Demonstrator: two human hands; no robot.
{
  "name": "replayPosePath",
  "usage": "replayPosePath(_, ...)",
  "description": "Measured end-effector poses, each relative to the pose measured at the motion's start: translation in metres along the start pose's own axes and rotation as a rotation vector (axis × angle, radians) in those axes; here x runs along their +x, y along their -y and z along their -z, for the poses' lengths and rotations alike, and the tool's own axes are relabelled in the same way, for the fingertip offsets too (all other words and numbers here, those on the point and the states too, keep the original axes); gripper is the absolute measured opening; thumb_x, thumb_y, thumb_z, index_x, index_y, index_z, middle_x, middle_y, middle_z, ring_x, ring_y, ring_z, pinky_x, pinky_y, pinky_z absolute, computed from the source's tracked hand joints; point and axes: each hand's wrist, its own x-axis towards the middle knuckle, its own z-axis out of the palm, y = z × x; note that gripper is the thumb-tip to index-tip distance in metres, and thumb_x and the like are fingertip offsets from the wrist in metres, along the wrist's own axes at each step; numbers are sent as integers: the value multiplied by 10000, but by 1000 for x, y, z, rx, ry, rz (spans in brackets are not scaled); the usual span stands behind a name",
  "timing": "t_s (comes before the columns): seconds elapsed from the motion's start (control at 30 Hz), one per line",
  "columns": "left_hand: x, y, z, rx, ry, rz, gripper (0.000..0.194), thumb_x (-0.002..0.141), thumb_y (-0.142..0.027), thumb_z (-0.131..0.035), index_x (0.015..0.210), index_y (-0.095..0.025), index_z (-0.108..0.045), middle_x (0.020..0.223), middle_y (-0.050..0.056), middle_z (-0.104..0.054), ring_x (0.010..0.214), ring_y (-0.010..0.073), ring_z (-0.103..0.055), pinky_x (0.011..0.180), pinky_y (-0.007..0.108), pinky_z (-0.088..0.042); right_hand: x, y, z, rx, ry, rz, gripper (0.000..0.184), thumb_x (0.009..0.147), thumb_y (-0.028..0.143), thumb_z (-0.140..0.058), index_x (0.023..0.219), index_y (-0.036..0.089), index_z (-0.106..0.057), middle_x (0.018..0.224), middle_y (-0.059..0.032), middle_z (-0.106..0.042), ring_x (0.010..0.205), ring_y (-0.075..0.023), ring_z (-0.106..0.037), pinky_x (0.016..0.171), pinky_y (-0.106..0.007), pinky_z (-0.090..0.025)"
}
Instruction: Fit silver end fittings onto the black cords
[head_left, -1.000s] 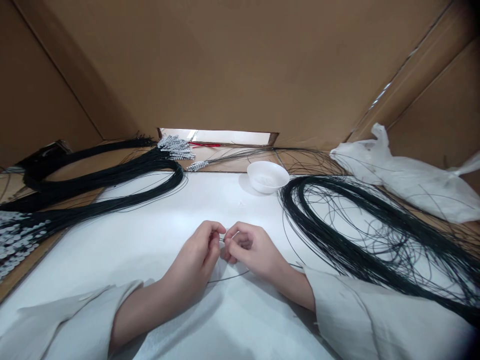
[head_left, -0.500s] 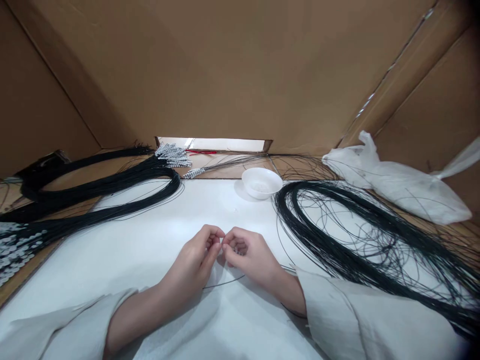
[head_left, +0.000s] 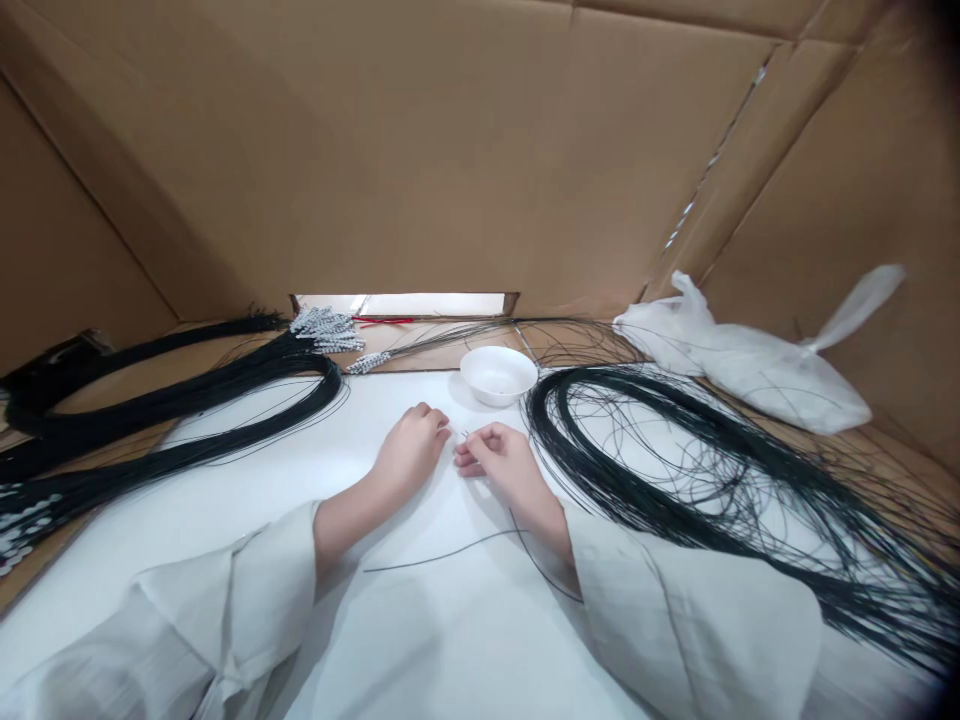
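My right hand (head_left: 504,462) is closed in a pinch, with the dark tip of a thin black cord showing at its fingertips. The loose part of the black cord (head_left: 442,553) curves over the white tabletop (head_left: 247,485) below my wrists. Facing it, a small gap away, my left hand (head_left: 411,448) has its fingers drawn together. A tiny whitish bit seems to show at those fingertips, too small to name. Just beyond both hands stands a white bowl (head_left: 499,376), whose contents I cannot make out.
A big looped bundle of black cords (head_left: 637,480) lies at the right, stray strands spreading around it. More black bundles (head_left: 225,390) with white-beaded ends (head_left: 326,328) lie at the left. A knotted white plastic bag (head_left: 780,370) rests by the cardboard wall (head_left: 405,150).
Both hands have moved forward, closer to the bowl, and their fingertips have come slightly apart. More of the cord on the table shows now. The view has shifted a little.
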Motion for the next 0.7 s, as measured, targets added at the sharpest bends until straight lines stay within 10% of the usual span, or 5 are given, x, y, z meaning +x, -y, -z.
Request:
replayPosePath(0.43,-18,0,13,-181,-35,93,189,822,-221,-432,789,-148,-603,784,69,-629,730,193,-573,676,291,-423,0,-3,1,-143,82,90,56,714,162,-538,681,132,-504,719,-72,-640,574,-121,-606,534,-237,-509)
replayPosePath(0.7,-77,-7,33,-876,78,400,157,784,-282,-540,834,-147,-603,697,10,-594,651,125,-533,646,223,-416,-32,4,-12,-218,420,87,126,819,245,-466,729,157,-466,642,-12,-586,492,-85,-526,481,-207,-430)
